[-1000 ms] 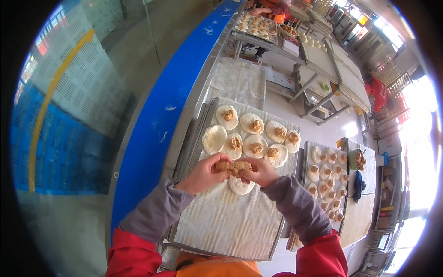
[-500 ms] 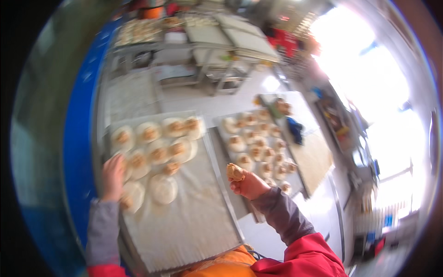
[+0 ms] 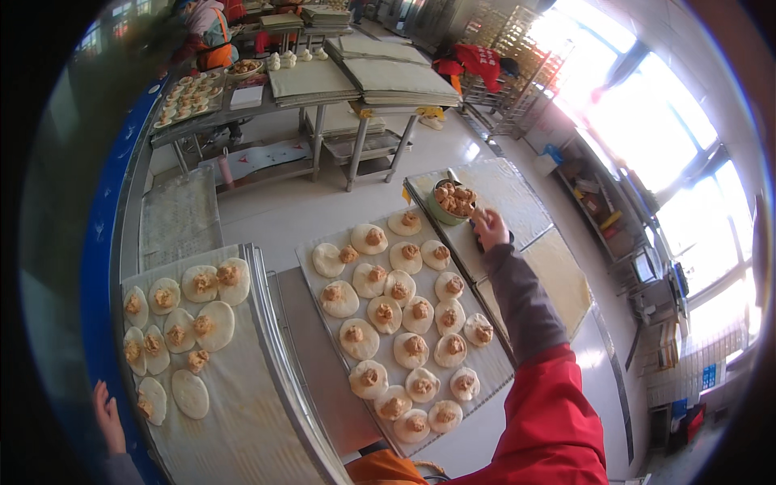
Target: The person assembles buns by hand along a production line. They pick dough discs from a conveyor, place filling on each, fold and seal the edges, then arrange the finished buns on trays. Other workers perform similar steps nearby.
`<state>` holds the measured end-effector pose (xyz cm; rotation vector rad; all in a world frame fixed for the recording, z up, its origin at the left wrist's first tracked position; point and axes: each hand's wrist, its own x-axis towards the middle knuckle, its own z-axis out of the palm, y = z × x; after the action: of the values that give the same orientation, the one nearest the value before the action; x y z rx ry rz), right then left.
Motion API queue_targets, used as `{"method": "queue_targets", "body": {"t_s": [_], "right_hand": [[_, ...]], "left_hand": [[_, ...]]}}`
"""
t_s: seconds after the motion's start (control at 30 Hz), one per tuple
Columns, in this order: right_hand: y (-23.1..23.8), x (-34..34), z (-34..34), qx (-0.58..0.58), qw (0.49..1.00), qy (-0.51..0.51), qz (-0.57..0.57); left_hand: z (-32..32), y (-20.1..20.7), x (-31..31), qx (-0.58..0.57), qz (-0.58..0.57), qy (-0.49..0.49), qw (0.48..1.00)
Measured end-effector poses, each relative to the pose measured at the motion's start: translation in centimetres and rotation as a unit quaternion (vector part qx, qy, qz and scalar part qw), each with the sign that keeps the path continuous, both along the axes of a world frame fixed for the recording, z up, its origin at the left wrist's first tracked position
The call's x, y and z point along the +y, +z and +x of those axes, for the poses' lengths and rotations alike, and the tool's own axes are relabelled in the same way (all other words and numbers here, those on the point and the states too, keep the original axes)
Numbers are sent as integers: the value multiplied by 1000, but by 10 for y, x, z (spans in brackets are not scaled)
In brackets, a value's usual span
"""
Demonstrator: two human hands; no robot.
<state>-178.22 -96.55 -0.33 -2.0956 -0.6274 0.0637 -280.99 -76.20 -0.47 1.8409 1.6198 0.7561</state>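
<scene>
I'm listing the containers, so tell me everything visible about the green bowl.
The green bowl is round and looks smooth; its material is unclear. Brown, lumpy filling heaps inside, and something narrow juts out at its far side. It stands upright on a pale surface, near that surface's left edge. The right hand is close at its right side; whether they touch is unclear.
</scene>
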Motion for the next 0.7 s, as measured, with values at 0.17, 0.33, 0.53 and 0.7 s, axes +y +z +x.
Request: {"method": "queue_targets", "body": {"t_s": [0.17, 0.33, 0.53, 0.7], "right_hand": [[-21, 65, 81, -302, 951, 24, -62], [-35, 73, 100, -339, 842, 183, -378], [-95, -32, 162, -333, 907, -74, -247], [-166, -85, 202, -279, 913, 73, -289]], "left_hand": [[-66, 8, -109, 96, -31, 88, 991], [-24, 57, -210, 84, -80, 181, 977], [45, 94, -224, 76, -32, 208, 975], [166, 141, -194, 36, 55, 126, 990]]}}
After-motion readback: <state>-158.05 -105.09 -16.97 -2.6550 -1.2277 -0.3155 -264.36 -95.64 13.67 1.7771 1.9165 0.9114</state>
